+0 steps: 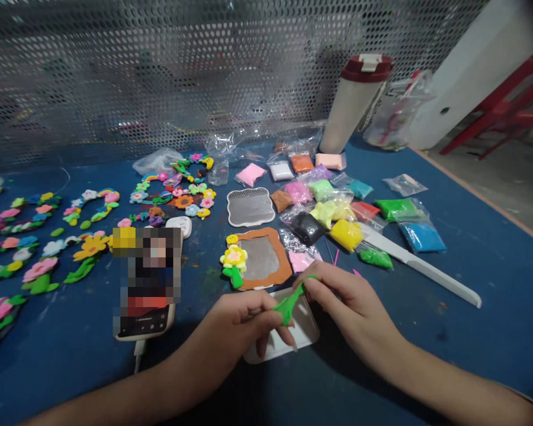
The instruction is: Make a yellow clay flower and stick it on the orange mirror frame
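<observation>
Both my hands pinch one piece of bright green clay, stretched between them just above a small white tray near the table's front. My left hand holds the lower lump of it with closed fingers. My right hand pinches the upper, thinner end. Just beyond my hands lies a small mirror in an orange clay frame with a yellow clay flower on its left side.
A phone on a cable lies left of my hands. Clay flower frames cover the left of the blue table. Several bags of coloured clay, a white comb and a tall cup sit beyond, right.
</observation>
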